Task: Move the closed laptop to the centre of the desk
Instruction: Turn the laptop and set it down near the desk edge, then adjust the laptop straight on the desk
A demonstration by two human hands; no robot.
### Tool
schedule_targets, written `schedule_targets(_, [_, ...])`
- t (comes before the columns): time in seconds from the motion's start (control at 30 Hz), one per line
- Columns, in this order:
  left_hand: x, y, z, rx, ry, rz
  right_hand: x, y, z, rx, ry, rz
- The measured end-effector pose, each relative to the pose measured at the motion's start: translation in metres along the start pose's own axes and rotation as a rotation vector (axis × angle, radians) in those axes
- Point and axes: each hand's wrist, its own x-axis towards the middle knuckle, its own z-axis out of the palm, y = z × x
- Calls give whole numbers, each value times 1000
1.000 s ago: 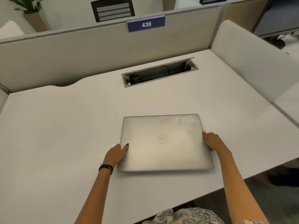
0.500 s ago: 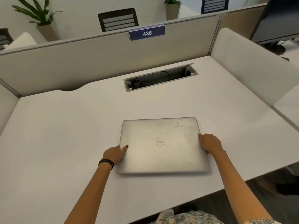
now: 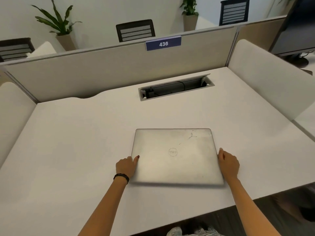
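Lower centre of frame — closed laptop (image 3: 175, 155) lies lid-up on the white desk (image 3: 76, 142), both my hands on its side edges.

My left hand (image 3: 126, 166) clamps the left edge, thumb on the lid; my right hand (image 3: 228, 163) presses the right edge — fingers curled on it, a two-sided hold to keep it square, I'd guess. Open cable tray (image 3: 176, 87) sits further up, well apart; partition with the 436 sign (image 3: 163, 43) behind. Nothing on the desk blocks the way.
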Motion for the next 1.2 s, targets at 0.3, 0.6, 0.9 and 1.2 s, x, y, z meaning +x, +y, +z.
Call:
schedule_targets(0.3, [-23,-4,16,-66,101,23,-4,12,5,135,39,-17])
schedule_targets(0.6, [-35,-7,21,-265,87,-77,-3,14,6,128,56,-45])
schedule_targets(0.9, [-56,-32,49,-558,145,-168,-1,18,5,108,-27,-55])
schedule_targets(1.2, [-53,-37,41,-689,25,-247,-5,16,4,109,-13,-45])
